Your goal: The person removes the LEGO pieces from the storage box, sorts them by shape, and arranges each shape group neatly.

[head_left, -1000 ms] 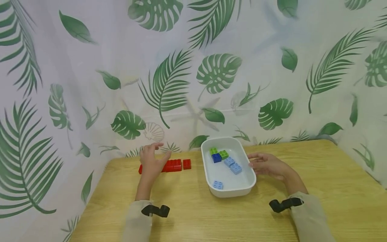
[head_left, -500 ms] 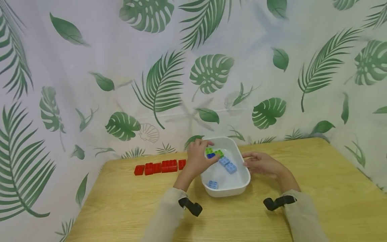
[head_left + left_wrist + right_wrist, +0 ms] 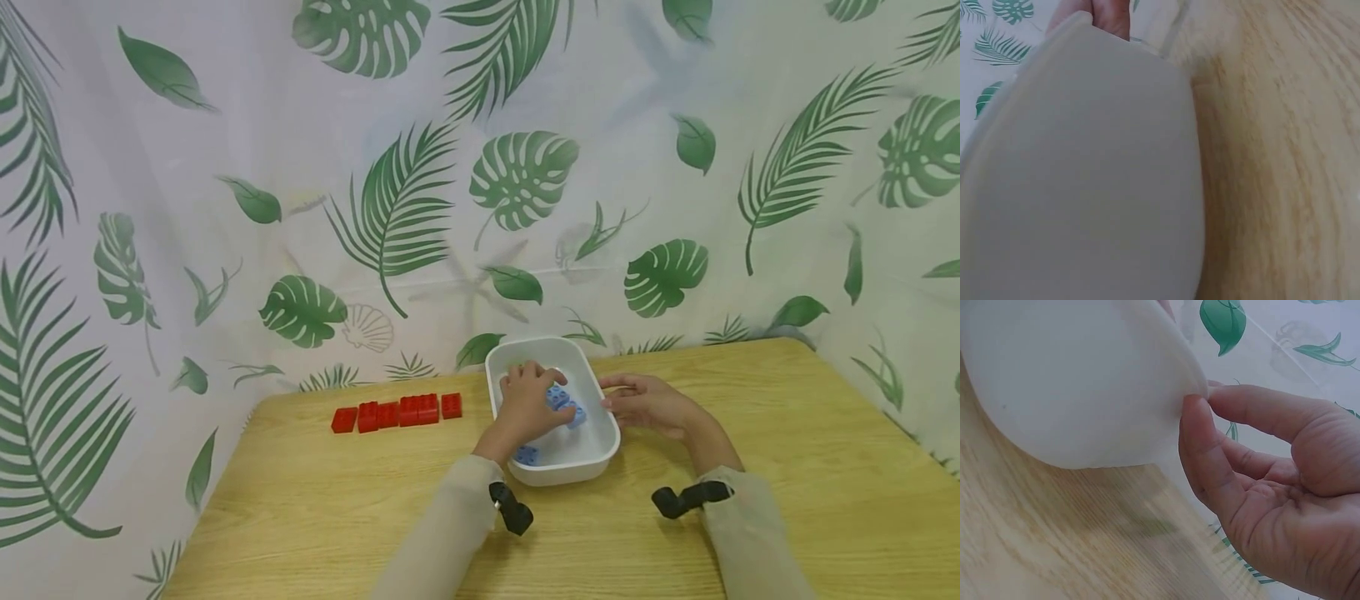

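Observation:
A white plastic tub (image 3: 558, 473) stands on the table, its outer wall filling much of both wrist views. My left hand (image 3: 527, 404) reaches inside it, knuckles bent and thumb spread away from the fingers. Between thumb and fingers show light blue toy building bricks (image 3: 575, 414). Another light blue brick (image 3: 527, 455) lies by the near left corner of the tub. The green and dark blue bricks are covered by the left hand. My right hand (image 3: 1260, 462) pinches the tub's right rim between thumb and fingers.
Left of the tub, several red bricks (image 3: 408, 410) form a row near the back edge of the wooden table (image 3: 337, 508). A leaf-patterned cloth (image 3: 420, 250) hangs right behind the table. Each sleeve carries a black wrist mount (image 3: 686, 500).
From over the red bricks, my left hand has moved right and down into the tub, covering the green and dark blue bricks. My right hand has stayed at the rim.

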The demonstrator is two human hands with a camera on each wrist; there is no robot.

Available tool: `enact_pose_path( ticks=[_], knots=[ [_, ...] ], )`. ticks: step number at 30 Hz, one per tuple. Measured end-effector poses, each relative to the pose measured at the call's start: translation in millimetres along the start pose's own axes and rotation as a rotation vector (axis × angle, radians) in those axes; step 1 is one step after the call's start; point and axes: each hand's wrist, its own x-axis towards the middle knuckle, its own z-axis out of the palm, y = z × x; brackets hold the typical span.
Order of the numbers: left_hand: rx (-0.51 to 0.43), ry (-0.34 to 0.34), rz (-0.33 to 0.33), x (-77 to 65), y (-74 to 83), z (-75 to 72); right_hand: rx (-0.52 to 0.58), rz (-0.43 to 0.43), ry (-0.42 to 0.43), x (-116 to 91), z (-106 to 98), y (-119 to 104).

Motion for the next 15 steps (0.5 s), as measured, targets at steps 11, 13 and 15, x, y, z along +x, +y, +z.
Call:
enact_pose_path(
  ticks=[11,13,15],
  knots=[
    [0.112,-0.055,-0.016,3.5,1.7,11.4,0.001,0.011,0.004,-0.8,0.5,1.1],
    [0.126,-0.063,-0.022,4.3,2.5,11.7,0.003,0.013,0.004,-1.0,-0.2,0.3],
    [0.135,-0.069,-0.023,4.8,2.9,12.0,0.005,0.01,0.004,-0.9,-0.7,0.0]
  ],
)
